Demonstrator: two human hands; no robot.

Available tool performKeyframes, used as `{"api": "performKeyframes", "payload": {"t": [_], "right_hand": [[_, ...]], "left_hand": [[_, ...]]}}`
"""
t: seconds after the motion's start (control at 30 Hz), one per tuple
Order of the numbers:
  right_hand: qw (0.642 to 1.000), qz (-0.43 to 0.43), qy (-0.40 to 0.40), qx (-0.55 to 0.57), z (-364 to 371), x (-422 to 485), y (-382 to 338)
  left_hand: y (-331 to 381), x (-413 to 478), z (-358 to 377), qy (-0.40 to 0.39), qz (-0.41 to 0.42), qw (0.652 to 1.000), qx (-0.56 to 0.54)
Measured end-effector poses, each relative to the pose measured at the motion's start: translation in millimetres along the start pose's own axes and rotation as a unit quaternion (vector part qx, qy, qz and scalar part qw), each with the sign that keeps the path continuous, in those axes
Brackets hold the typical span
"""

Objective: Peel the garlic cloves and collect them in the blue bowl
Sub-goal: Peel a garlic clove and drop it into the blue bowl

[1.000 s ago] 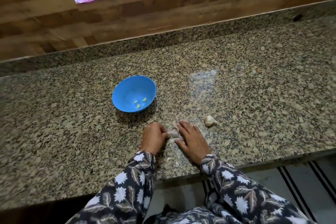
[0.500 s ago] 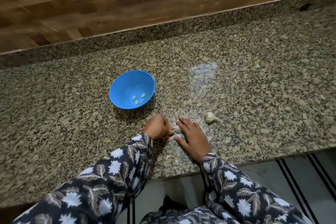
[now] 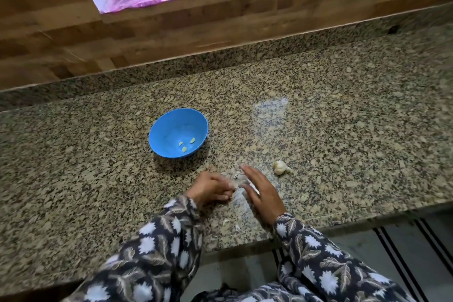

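Blue bowl [image 3: 171, 127] — speckled granite counter [image 3: 343, 130]

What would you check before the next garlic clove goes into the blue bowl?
1. Blue bowl upright, near the hands: ok.
2. Three peeled cloves lie inside it: ok.
3. Garlic bulb lies on the counter, right of the hands, untouched: ok.
4. Left hand holds a clove: cannot tell, blurred.
5. Right hand fingers straight, free: ok.
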State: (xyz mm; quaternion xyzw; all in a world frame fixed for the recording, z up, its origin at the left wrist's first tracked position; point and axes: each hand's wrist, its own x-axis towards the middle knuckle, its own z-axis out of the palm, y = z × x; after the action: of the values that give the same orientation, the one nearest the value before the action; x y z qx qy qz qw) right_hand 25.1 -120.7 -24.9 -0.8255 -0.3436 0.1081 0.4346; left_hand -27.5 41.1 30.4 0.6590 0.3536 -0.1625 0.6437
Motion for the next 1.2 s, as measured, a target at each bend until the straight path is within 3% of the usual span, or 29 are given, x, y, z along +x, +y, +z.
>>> {"api": "performKeyframes", "payload": {"t": [0.1,0.23,0.73,0.97,1.2], "right_hand": [[0.999,-0.038,0.028,-0.009,1,-1,0],[0.998,-0.045,0.046,0.021,-2,-3,1],[0.989,0.09,0.05,0.109,-3,-3,2],[0.989,0.114,0.057,0.08,-4,-2,-2],[0.983,0.127,0.026,0.128,-8,1,-2]], "left_hand": [[-16,-9,5,-0.026,-0.006,0.977,-0.211],[-27,-13,21,-0.019,0.009,0.955,-0.297],[-30,-10,45,0.134,0.198,0.969,-0.066],[-36,-7,47,0.133,0.243,0.961,-0.023],[-37,-4,38,0.104,0.213,0.969,-0.067]]}}
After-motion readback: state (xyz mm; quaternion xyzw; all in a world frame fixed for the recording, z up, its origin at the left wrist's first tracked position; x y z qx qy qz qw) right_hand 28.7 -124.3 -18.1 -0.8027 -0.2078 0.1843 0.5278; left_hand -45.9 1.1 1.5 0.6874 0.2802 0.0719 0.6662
